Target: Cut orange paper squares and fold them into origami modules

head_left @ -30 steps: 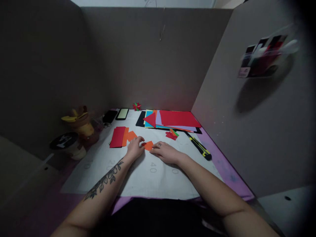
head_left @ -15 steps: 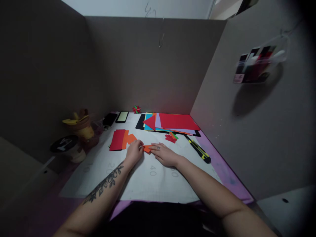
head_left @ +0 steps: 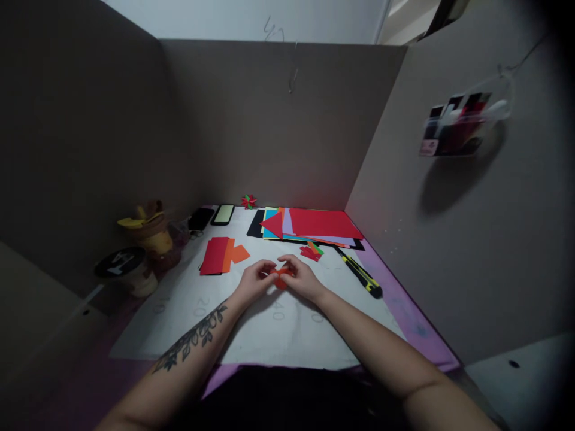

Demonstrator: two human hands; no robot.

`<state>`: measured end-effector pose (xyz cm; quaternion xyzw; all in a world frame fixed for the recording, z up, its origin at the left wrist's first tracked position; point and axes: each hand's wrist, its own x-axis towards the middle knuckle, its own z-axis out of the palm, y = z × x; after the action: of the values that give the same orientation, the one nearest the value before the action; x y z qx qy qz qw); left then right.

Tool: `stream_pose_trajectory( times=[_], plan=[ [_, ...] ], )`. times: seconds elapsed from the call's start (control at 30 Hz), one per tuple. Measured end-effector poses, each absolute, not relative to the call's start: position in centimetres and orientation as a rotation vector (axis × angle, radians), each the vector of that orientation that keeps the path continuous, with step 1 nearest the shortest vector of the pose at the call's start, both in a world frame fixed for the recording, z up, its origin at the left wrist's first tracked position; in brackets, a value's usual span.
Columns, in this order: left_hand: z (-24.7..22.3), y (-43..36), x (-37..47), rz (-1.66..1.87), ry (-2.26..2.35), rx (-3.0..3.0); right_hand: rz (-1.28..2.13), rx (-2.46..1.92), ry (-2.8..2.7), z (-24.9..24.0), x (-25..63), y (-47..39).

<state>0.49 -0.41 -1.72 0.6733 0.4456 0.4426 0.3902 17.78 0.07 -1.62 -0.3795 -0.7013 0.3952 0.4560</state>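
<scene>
Between my two hands is a small folded piece of orange paper point(head_left: 281, 281), lifted a little above the white sheet. My left hand point(head_left: 257, 280) pinches its left side between thumb and fingers. On the other side my right hand point(head_left: 303, 278) grips it the same way, thumb in front. The fingers partly cover the paper, so its exact folds are hidden. Left of my hands lie red paper sheets point(head_left: 214, 256) over orange ones, with a loose orange square point(head_left: 241, 254) beside them. Small red strips point(head_left: 309, 253) with green and orange ones lie beyond my right hand.
A yellow and black utility knife point(head_left: 362, 275) lies at the right. Large coloured sheets point(head_left: 327, 223) are stacked at the back, near a red-green paper star point(head_left: 248, 201) and a phone point(head_left: 223, 214). Pots point(head_left: 153, 239) and a lidded cup point(head_left: 128, 269) stand left.
The orange paper has come up off the sheet and is now held between both hands. My right hand has gone from lying flat to pinching, and my left hand has shifted right.
</scene>
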Motion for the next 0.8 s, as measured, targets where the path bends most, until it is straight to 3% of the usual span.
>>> stream_pose_trajectory(
  times=[0.17, 0.37, 0.8],
  plan=[
    [-2.05, -0.38, 0.45, 1.058, 1.114, 1.609, 1.015, -0.984, -1.535, -1.77, 17.32, 0.39],
    [-1.51, -0.44, 0.59, 1.118, 1.107, 1.482, 1.384, -0.975, -1.325, -2.11, 17.10, 0.81],
    [-1.61, -0.32, 0.45, 1.167, 1.166, 1.336, 1.410, -1.004, -1.247, -2.28, 17.08, 0.60]
  ],
)
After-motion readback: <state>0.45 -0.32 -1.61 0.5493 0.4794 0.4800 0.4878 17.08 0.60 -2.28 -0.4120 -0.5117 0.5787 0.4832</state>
